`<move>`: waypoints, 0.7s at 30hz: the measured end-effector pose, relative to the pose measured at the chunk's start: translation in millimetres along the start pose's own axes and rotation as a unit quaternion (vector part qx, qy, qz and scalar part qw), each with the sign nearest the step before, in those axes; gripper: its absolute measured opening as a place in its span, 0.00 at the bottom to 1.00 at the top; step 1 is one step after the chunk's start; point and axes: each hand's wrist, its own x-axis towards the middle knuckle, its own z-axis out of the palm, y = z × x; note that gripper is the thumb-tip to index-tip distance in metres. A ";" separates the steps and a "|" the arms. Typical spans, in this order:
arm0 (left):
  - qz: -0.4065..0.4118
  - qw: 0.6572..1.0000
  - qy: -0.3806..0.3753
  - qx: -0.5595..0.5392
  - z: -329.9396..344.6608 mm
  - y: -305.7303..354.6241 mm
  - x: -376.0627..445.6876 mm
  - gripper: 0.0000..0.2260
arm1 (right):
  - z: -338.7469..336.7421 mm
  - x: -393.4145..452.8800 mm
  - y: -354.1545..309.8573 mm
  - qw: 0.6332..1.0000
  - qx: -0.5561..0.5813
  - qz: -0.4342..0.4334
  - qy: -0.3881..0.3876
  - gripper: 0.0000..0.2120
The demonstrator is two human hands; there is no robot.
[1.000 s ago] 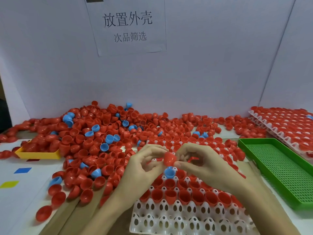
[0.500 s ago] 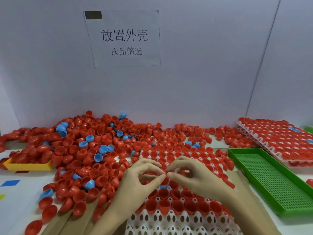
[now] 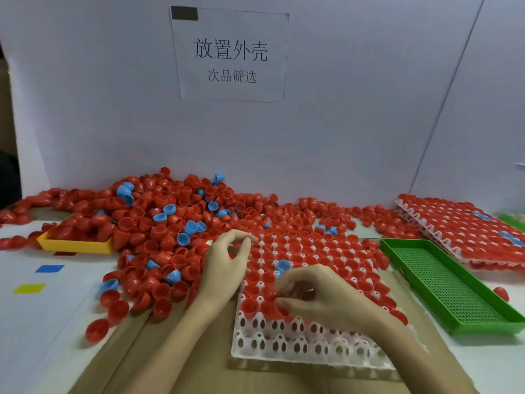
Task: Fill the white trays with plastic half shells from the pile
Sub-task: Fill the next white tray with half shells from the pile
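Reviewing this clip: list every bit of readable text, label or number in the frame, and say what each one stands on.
"放置外壳": large top line on the white paper sheet stuck to the back wall.
"次品筛选": smaller second line on the same sheet.
Dark rectangle at the sheet's top left corner: no text readable on it.
Blue square and yellow square on the table: plain colour, no writing.
Trays and shells: no readable text.
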 end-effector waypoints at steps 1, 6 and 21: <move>-0.008 1.000 0.002 -0.003 -1.4 -0.8 0.5 0.08 | 6.2 -1.1 -5.5 1.000 -0.002 0.000 -0.019 0.03; -0.017 1.000 0.004 0.002 -5.2 -3.2 -1.0 0.09 | 33.7 0.3 -25.3 0.997 -0.071 -0.005 -0.040 0.05; 0.056 0.918 -0.014 0.392 -38.2 -39.5 21.0 0.14 | -2.2 15.8 -21.2 0.992 -0.099 0.022 -0.070 0.12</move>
